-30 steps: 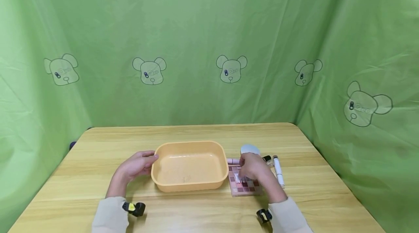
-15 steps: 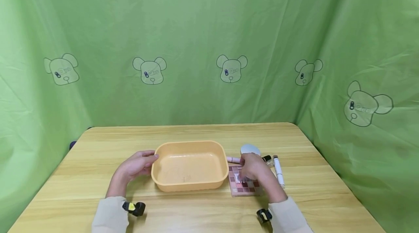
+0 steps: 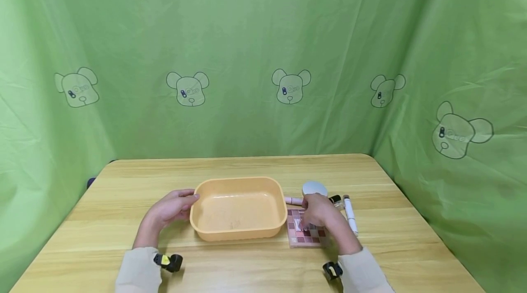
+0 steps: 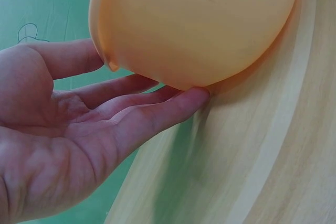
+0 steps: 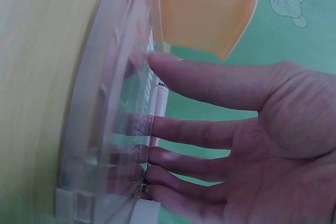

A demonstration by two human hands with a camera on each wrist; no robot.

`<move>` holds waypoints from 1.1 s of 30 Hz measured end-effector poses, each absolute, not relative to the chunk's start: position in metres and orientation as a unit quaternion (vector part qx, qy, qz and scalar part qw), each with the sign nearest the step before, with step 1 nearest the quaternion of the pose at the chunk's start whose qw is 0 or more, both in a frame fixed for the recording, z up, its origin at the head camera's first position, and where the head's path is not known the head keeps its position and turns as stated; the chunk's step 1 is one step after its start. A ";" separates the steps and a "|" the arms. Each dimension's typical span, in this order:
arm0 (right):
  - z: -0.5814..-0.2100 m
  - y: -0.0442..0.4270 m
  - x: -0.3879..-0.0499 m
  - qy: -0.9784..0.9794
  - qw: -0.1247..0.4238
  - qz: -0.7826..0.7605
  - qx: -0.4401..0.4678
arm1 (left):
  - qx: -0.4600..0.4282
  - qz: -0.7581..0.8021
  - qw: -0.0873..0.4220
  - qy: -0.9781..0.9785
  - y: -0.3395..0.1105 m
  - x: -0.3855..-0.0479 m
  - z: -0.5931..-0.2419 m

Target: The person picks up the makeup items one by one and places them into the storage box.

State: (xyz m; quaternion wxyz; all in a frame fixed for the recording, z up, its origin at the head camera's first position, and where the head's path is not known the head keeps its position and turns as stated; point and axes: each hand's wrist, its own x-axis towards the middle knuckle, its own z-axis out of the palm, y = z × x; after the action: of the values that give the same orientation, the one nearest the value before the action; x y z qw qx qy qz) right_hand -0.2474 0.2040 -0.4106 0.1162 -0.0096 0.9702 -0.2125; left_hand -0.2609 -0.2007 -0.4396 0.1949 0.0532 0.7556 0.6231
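A peach-orange plastic basin (image 3: 236, 235) stands on the table's middle with nothing inside. My left hand (image 3: 173, 205) holds its left side, thumb at the rim and fingers against the outer wall. The left wrist view shows this hand (image 4: 100, 114) at the basin's wall (image 4: 194, 19). Right of the basin lies a square eyeshadow palette (image 3: 306, 240) with a clear, lettered lid. Over it my right hand (image 3: 322, 210) rests its thumb and fingertips on the lid. In the right wrist view those fingers (image 5: 205, 132) look nearly straight and spread on the palette (image 5: 113, 103).
Behind the palette lie a pink-white tube (image 3: 293, 201) and a round pale disc (image 3: 314, 187). A black-capped small bottle (image 3: 336, 200) and a white tube (image 3: 350, 215) sit to the right. Green curtains (image 3: 239, 32) surround the wooden table (image 3: 230, 265).
The palette has slid slightly left beneath my right fingertips, toward the basin. My left hand and the basin have stayed in place.
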 end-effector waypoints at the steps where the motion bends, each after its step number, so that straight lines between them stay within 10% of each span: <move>1: -0.411 0.204 -0.247 0.970 0.119 -0.210 -0.008 | 0.054 0.623 0.196 0.756 -0.201 -0.261 -0.439; 33: -0.409 0.200 -0.244 0.980 0.119 -0.157 -0.018 | 0.051 0.620 0.194 0.759 -0.202 -0.261 -0.439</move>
State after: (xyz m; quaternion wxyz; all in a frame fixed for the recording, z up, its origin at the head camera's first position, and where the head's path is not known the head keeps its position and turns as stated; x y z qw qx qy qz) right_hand -0.2439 0.1996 -0.4094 0.1187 -0.0184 0.9803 -0.1570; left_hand -0.2607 -0.2023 -0.4395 0.1936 0.0513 0.7585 0.6201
